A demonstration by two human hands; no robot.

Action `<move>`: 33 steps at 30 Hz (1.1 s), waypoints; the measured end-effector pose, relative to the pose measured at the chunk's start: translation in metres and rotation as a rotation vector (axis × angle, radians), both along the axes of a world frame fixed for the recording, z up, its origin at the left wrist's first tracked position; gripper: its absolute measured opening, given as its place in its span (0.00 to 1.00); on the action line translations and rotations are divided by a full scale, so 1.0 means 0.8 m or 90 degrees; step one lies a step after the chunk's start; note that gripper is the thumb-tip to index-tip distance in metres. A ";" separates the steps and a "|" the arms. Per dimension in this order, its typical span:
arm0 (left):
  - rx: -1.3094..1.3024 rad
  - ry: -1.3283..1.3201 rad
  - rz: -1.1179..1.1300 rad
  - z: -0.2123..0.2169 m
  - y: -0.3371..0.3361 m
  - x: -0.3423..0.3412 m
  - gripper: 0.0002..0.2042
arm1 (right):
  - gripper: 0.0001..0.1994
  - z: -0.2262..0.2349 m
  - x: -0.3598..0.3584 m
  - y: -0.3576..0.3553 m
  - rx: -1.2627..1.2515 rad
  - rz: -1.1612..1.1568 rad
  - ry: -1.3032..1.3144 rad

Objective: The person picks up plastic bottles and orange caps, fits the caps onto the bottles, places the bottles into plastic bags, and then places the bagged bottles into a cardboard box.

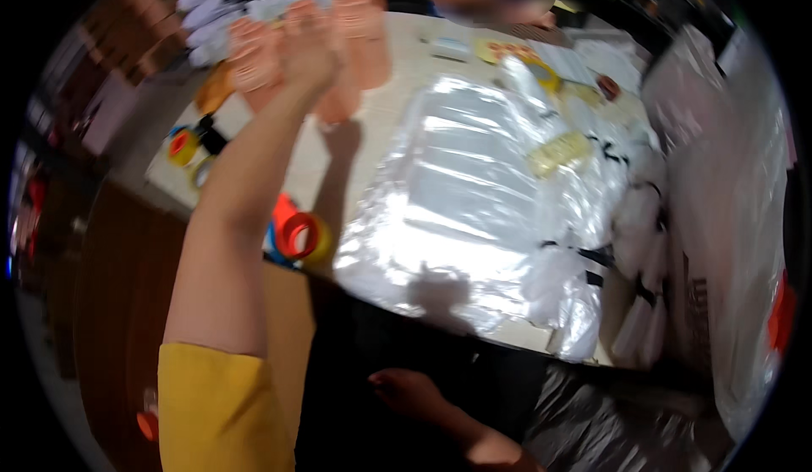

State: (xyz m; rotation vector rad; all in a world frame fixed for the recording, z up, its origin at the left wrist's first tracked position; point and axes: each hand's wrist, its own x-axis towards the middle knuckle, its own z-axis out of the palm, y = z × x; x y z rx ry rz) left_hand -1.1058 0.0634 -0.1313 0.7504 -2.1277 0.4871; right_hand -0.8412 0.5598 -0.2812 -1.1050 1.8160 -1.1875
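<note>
Nearest, low in the view, the right hand (410, 390) hangs below the table edge against dark cloth, fingers loosely curled and holding nothing that shows. Beyond it, a wide sheet of clear plastic film (474, 193) lies spread and wrinkled over the pale table (397, 91), with rolls of red and yellow tape (298, 235) just beside its left edge and more tape rings (188, 146) farther left. The left arm in a yellow sleeve (216, 408) stretches far across the table, and the left hand (309, 45) reaches in among a cluster of pale peach, soft-looking moulded pieces (359, 36) at the far side; blur hides whether its fingers are spread or closed on one, so I cannot tell. These pieces look light and rubbery, likely to flex rather than break, and probably best taken around the thicker body, not a thin end. White bundled bags (634, 218) line the right edge.
</note>
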 end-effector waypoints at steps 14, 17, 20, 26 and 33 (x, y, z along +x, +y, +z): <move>-0.045 -0.226 -0.609 0.015 0.336 0.302 0.10 | 0.52 0.092 -0.086 0.045 -0.445 -0.167 -1.057; 0.049 -0.170 -0.955 -0.011 0.394 0.448 0.18 | 0.46 0.122 -0.060 0.073 -0.689 -0.169 -0.418; 0.294 0.065 -0.841 0.039 0.473 0.430 0.25 | 0.37 0.071 -0.030 0.133 -0.494 -0.161 -0.865; 1.178 -0.243 -0.668 -0.080 0.461 0.481 0.06 | 0.40 0.207 0.002 0.273 -0.072 -0.339 0.407; 1.436 -0.176 -0.552 -0.100 0.444 0.545 0.11 | 0.17 0.526 -0.240 0.430 0.188 -0.718 1.019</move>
